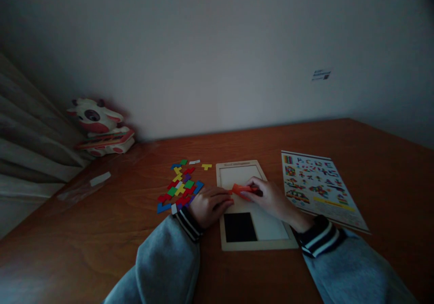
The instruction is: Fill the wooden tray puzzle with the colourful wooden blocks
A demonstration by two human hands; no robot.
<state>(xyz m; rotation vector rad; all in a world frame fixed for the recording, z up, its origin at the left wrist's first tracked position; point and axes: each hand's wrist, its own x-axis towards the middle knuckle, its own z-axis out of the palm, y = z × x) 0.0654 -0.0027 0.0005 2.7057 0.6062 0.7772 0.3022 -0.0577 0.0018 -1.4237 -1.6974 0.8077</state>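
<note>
Over the wooden puzzle board [271, 227], my two hands meet near its middle. My right hand [274, 200] is closed in a pinch on an orange puzzle piece [240, 189]; whether it is one piece or a small stack I cannot tell. My left hand [210, 202] is closed with its fingers together, its fingertips at the left end of the orange, where a small orange edge shows. A black square [240, 227] lies in the board's lower left, on the white inner surface. My fingers hide part of the board.
Left of the board lie several coloured puzzle pieces [179, 189], some partly behind my left hand. A yellow piece [206, 166] lies apart from them. To the right is a printed pattern sheet [315, 182]. A cow-shaped toy [101, 128] stands at the back left, near a curtain [27, 150].
</note>
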